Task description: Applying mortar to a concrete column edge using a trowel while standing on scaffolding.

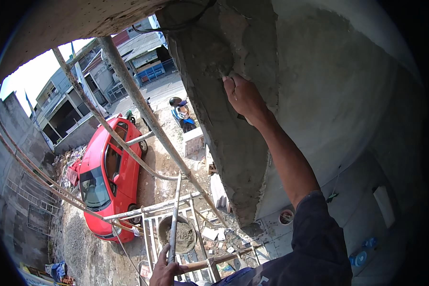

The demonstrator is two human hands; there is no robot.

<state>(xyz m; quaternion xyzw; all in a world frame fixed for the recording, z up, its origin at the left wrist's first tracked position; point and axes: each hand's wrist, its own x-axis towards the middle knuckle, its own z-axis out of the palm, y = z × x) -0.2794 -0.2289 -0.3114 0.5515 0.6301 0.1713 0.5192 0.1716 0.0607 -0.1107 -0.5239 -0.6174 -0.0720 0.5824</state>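
My right hand [242, 97] is closed around a tool, likely a trowel, mostly hidden behind it, against the wet grey mortar [202, 124] on the vertical edge strip of the wall. A rough lump of mortar shows just above my fingers. My left hand [168, 268] is low in the picture, wrapped round a pale metal bar [175, 219] that slants up toward the scaffold tubes. Beside that bar, a bucket of mortar [186, 234] rests on the scaffold platform [152, 220].
Scaffold tubes [128, 86] cross the left side. Below are a red car [119, 157], a motorbike [181, 114], stacked pale blocks [218, 193] and rubble. A smooth plastered wall [329, 95] fills the right, with a small bucket [286, 217] and water jugs on the floor beneath.
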